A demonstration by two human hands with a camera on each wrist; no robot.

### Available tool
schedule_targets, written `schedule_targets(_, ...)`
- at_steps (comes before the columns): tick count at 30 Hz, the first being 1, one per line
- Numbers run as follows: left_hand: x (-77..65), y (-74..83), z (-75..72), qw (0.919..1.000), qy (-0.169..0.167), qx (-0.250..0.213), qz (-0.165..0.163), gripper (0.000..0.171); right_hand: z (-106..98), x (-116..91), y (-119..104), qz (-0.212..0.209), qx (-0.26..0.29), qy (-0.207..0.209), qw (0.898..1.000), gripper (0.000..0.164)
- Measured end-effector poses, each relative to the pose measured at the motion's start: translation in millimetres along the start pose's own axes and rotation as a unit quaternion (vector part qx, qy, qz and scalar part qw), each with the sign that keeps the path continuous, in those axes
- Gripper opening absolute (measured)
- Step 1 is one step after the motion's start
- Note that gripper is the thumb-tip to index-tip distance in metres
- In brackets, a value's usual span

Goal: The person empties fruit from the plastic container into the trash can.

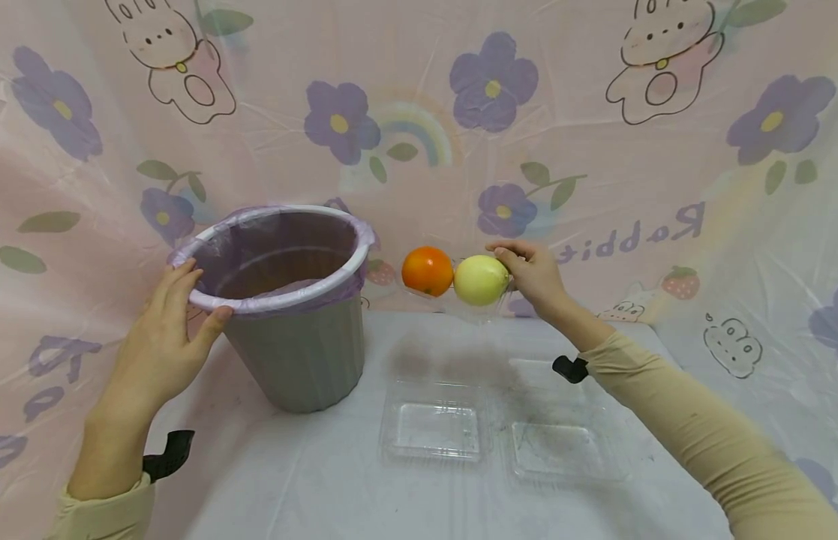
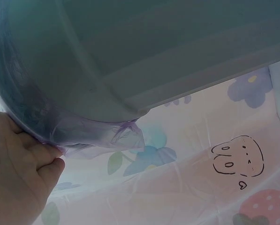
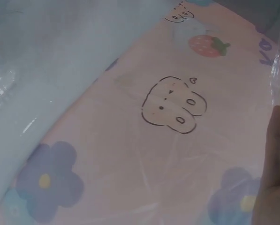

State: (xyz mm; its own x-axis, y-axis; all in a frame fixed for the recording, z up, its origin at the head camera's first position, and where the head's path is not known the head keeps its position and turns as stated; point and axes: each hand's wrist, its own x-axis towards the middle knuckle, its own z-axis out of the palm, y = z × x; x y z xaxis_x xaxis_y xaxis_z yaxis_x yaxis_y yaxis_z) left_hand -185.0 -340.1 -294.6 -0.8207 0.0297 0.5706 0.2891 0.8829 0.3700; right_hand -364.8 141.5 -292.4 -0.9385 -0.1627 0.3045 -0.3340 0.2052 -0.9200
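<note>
My left hand (image 1: 163, 337) grips the rim of a grey trash bin (image 1: 300, 360) lined with a thin purple bag (image 1: 354, 281). In the left wrist view its fingertips sit on the bag-covered rim. To the right of the bin, my right hand (image 1: 535, 279) pinches the side of a clear plastic container (image 1: 482, 311), raised above the table. Inside it, side by side, are a glossy orange-coloured round fruit (image 1: 428, 271) and a pale yellow, lemon-like fruit (image 1: 482, 280). The right wrist view catches only a sliver of the container at its right edge, beside my finger.
Two clear plastic boxes lie on the white-covered table (image 1: 310, 480): a left box (image 1: 435, 431) in the middle and a right box (image 1: 557, 450) beside it. Behind the table hangs a pink printed sheet (image 1: 419, 45) with flowers and rabbits.
</note>
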Motion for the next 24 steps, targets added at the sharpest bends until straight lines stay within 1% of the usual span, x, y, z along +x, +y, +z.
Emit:
schedule_targets(7, -0.3, 1.0, -0.1, 1.0000, 0.001, -0.001, -0.002, 0.072, 1, 2, -23, 0.002, -0.002, 0.000, 1.000, 0.037)
schedule_targets(12, 0.3, 1.7, -1.6, 1.0000, -0.001, -0.001, -0.001, 0.072, 4, 5, -41, -0.002, 0.007, 0.000, 1.000, 0.037)
schedule_targets(18, -1.3, 3.0, -5.1, 0.9997, -0.018, -0.003, -0.017, 0.074, 13, 10, -64, -0.017, 0.020, -0.006, 1.000, 0.035)
schedule_targets(24, -1.1, 3.5, -8.2, 0.9994, -0.027, -0.007, -0.020, 0.076, 26, 18, -80, -0.030, 0.036, -0.017, 0.999, 0.028)
